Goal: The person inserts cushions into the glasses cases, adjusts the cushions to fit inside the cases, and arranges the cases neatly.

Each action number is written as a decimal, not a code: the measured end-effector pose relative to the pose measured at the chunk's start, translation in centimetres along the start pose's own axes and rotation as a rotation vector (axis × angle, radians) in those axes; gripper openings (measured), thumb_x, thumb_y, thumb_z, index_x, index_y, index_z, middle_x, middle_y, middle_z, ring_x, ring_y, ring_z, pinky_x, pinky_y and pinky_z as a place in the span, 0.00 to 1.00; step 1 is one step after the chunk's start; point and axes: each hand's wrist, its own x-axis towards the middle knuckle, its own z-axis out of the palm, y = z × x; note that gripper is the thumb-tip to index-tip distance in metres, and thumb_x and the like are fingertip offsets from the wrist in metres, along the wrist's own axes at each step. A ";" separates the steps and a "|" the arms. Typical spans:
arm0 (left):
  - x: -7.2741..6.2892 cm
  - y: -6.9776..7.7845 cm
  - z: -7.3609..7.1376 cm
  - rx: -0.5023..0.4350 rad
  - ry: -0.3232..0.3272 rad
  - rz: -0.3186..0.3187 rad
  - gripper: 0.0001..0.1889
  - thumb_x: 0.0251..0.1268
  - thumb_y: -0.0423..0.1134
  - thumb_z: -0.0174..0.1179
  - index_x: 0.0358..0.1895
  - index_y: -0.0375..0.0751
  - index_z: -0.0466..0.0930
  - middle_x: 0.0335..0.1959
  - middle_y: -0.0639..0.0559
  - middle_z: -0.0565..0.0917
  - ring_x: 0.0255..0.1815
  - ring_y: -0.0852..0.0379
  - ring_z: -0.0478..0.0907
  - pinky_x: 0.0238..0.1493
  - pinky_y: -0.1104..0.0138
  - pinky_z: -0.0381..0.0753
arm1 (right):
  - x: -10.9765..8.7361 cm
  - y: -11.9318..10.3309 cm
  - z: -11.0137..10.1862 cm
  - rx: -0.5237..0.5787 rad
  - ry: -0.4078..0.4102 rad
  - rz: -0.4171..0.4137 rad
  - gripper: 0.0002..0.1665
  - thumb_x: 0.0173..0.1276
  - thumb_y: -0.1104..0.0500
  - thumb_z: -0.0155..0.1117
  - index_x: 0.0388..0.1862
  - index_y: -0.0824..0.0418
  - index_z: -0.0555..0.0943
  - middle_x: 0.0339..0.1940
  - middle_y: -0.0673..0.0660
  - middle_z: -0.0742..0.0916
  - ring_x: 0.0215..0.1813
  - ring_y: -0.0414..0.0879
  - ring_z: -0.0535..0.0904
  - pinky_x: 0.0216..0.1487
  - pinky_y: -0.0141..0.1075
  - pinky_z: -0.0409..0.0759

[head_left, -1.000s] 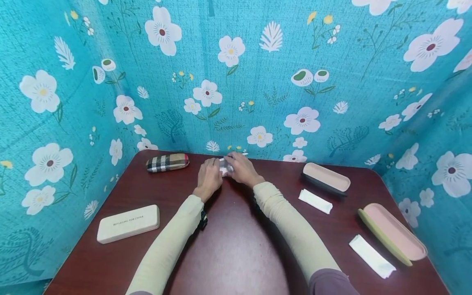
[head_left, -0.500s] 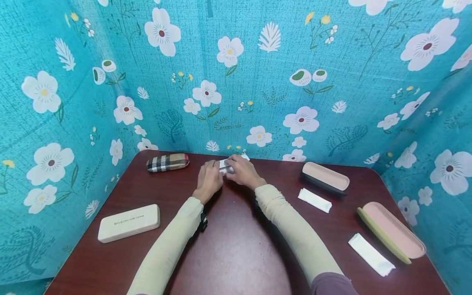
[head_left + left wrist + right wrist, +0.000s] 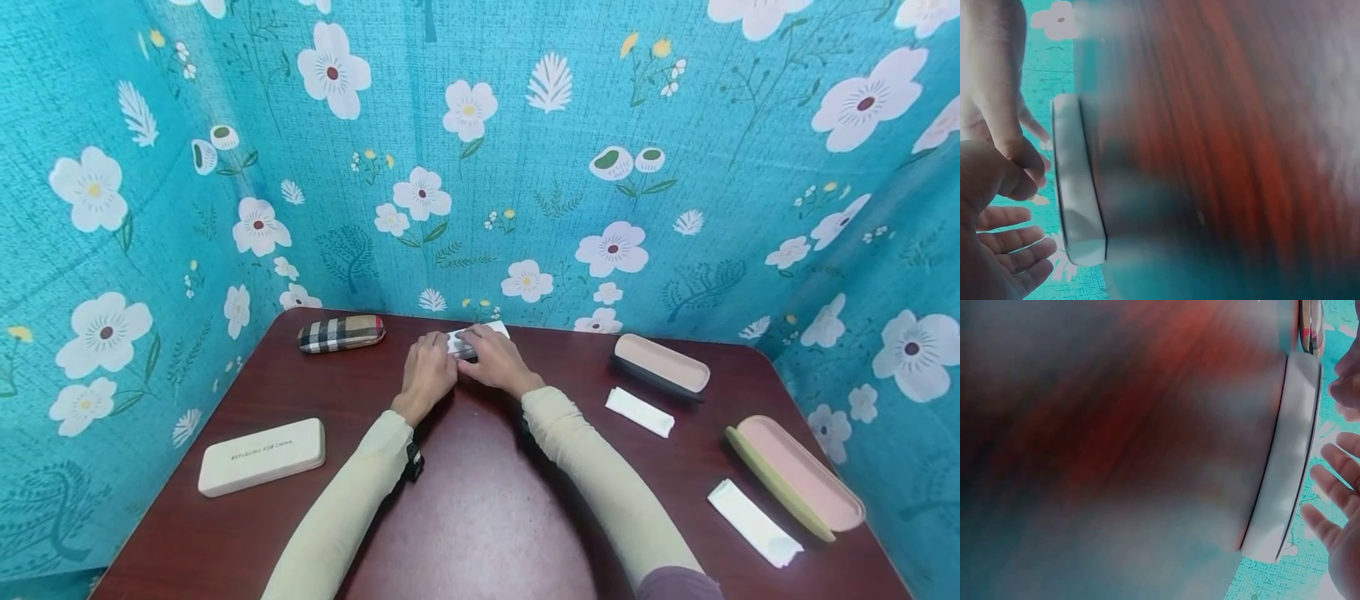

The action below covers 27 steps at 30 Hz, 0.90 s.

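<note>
White case (image 3: 1080, 187) sits just below the left hand (image 3: 427, 373) and right hand (image 3: 495, 358), fingers loosely bent on both, honestly can't tell if either's pinching anything, plaid case (image 3: 341, 334) near the left hand's left, pink-lined case (image 3: 804, 473) well off to the right hand's right

We are seeing smooth, glossy wood grain on the table (image 3: 480, 500) — light is glaring off it — and coarse woven cloth in the flowered curtain (image 3: 517, 158). The grey case (image 3: 1079, 187) is looking smooth, the white case (image 3: 262, 457) is looking matt, and the plaid case (image 3: 341, 333) is showing a fabric-like covering.
</note>
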 end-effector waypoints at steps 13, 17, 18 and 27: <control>-0.7 0.9 -1.3 -0.171 0.006 -0.082 0.16 0.67 0.33 0.63 0.56 0.31 0.80 0.58 0.37 0.82 0.60 0.41 0.79 0.64 0.49 0.75 | -1.5 -0.9 -0.8 0.113 0.063 0.003 0.26 0.69 0.53 0.66 0.63 0.61 0.80 0.59 0.58 0.84 0.62 0.53 0.80 0.63 0.50 0.78; -1.0 1.3 -1.8 -0.208 0.000 -0.096 0.17 0.67 0.34 0.62 0.57 0.32 0.80 0.59 0.38 0.81 0.61 0.42 0.78 0.63 0.49 0.77 | -2.1 -1.1 -1.1 0.144 0.079 0.016 0.26 0.70 0.53 0.66 0.64 0.62 0.80 0.59 0.59 0.84 0.61 0.53 0.80 0.62 0.50 0.78; -1.0 1.3 -1.9 -0.215 -0.001 -0.099 0.17 0.67 0.34 0.62 0.57 0.32 0.80 0.59 0.38 0.81 0.61 0.42 0.78 0.63 0.49 0.77 | -2.3 -1.1 -1.2 0.150 0.084 0.014 0.26 0.70 0.53 0.67 0.64 0.62 0.80 0.58 0.59 0.84 0.60 0.53 0.80 0.61 0.49 0.79; -2.2 1.8 -2.4 -0.248 0.010 -0.077 0.14 0.68 0.34 0.62 0.54 0.35 0.81 0.54 0.41 0.84 0.55 0.45 0.81 0.57 0.51 0.81 | -4.2 -1.8 -2.0 0.211 0.116 0.061 0.26 0.71 0.57 0.67 0.66 0.60 0.78 0.54 0.58 0.85 0.55 0.51 0.82 0.57 0.47 0.80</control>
